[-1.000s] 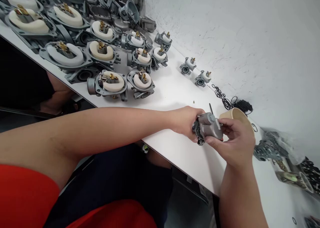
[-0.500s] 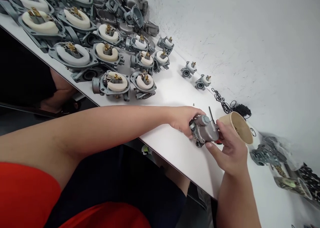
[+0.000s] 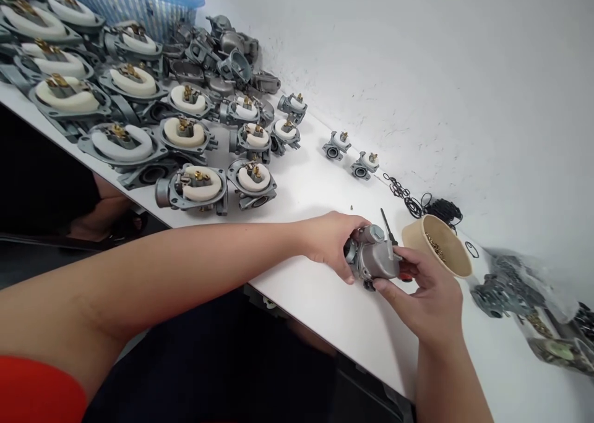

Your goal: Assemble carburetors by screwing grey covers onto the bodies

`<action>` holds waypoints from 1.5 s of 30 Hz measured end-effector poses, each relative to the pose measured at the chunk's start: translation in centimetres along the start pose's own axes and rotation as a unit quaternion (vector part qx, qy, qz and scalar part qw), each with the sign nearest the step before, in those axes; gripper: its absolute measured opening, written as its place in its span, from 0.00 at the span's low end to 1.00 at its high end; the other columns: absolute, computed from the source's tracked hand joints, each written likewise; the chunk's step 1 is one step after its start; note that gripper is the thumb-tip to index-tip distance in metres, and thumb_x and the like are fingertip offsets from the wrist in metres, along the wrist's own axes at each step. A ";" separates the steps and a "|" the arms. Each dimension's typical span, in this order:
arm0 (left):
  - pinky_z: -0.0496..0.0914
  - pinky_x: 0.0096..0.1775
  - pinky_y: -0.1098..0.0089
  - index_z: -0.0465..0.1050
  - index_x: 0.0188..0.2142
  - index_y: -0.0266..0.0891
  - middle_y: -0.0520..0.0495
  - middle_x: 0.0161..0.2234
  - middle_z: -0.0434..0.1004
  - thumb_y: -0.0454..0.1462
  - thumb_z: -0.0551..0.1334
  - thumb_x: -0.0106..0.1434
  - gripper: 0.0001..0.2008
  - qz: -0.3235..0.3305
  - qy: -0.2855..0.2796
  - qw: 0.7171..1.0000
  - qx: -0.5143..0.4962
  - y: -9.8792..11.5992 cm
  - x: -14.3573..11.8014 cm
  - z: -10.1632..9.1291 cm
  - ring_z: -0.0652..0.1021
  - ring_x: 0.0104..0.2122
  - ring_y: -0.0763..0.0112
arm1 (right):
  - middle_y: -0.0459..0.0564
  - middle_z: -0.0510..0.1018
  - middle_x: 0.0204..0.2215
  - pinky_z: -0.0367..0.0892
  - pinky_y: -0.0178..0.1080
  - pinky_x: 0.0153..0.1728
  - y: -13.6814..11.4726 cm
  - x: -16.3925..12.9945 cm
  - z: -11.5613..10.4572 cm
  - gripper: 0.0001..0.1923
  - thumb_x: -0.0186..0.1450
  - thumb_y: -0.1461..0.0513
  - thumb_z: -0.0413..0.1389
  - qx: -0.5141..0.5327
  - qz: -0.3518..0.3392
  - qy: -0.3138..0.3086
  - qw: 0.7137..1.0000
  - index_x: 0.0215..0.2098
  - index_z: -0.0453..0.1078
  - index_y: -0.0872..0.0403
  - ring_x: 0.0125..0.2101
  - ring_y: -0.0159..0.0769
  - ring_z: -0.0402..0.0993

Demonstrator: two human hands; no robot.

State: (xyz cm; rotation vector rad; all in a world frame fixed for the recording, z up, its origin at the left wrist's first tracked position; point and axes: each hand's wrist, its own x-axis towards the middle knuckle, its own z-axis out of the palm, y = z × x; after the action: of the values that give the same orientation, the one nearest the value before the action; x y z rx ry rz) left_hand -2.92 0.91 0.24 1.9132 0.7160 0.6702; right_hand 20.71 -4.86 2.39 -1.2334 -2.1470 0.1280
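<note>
A grey metal carburetor [image 3: 378, 260] is held just over the white table, its rounded bowl side toward my right. My left hand [image 3: 330, 240] is closed around its left end. From the other side, my right hand [image 3: 424, 287] grips the bowl with thumb and fingers. Behind the carburetor lies a screwdriver [image 3: 388, 226] with a dark shaft; a red part of it shows under my right fingers. A cardboard tub [image 3: 417, 236] with small brass parts stands just beyond my right hand. One tiny brass piece [image 3: 351, 208] lies on the table behind my left hand.
Several open carburetors with white floats [image 3: 202, 185] fill the left of the table [image 3: 306, 182]. Metal bowls [image 3: 223, 70] are heaped behind them near a blue basket [image 3: 139, 5]. Black O-rings [image 3: 440, 209] lie along the wall. Bagged metal parts [image 3: 510, 287] sit at right.
The view has tilted, so the table things appear lower and the blue basket shows. Both hands keep hold of the carburetor, which has turned slightly at most.
</note>
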 end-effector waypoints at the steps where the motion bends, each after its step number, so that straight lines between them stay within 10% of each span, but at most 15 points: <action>1: 0.71 0.38 0.69 0.66 0.53 0.41 0.47 0.46 0.76 0.41 0.77 0.39 0.41 -0.004 0.001 1.000 0.004 0.0 0.0 0.0 0.78 0.40 0.62 | 0.53 0.78 0.36 0.76 0.45 0.31 -0.1 0.0 0.0 0.24 0.57 0.52 0.67 -0.006 0.002 0.002 1.000 0.47 0.70 0.52 0.29 0.39 0.75; 22: 0.71 0.47 0.61 0.58 0.61 0.40 0.41 0.51 0.73 0.46 0.77 0.36 0.54 -0.012 0.057 0.998 -0.033 0.4 0.0 1.0 0.76 0.48 0.53 | 0.54 0.73 0.48 0.76 0.46 0.43 0.4 -0.3 0.6 0.28 0.61 0.59 0.65 0.124 0.042 -0.058 0.990 0.58 0.65 0.47 0.43 0.41 0.75; 45: 0.67 0.33 0.70 0.60 0.45 0.40 0.47 0.40 0.73 0.32 0.77 0.40 0.36 -0.008 0.007 0.955 -0.296 0.0 0.1 1.9 0.74 0.36 0.67 | 0.55 0.72 0.48 0.75 0.43 0.44 -0.7 0.3 1.5 0.36 0.56 0.61 0.66 0.222 0.058 -0.046 0.972 0.62 0.64 0.52 0.46 0.40 0.71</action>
State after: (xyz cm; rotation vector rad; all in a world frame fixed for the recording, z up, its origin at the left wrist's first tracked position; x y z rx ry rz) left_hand -1.54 -0.17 -0.50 1.3500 0.4663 0.7846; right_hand 19.23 -4.62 1.60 -1.0985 -1.9738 0.6876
